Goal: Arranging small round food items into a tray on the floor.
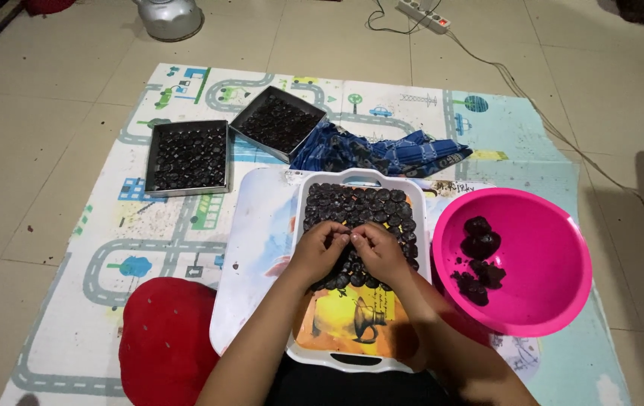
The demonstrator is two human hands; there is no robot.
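A white plastic tray (299, 218) with a yellow picture lies in front of me, its far half covered with rows of small dark round dough pieces (359, 204). My left hand (317, 252) and my right hand (379, 252) meet over the middle of the tray, fingertips pinched together on a small dark piece of dough between them. A pink bowl (547, 248) to the right holds several lumps of dark dough (478, 256).
Two square metal pans (189, 158) (279, 122) filled with dark pieces sit at the back left on a road-print play mat (149, 240). A blue patterned cloth (382, 153) lies behind the tray. A red cushion (168, 338) is at my left. A power strip (423, 15) and cable lie on the tiled floor.
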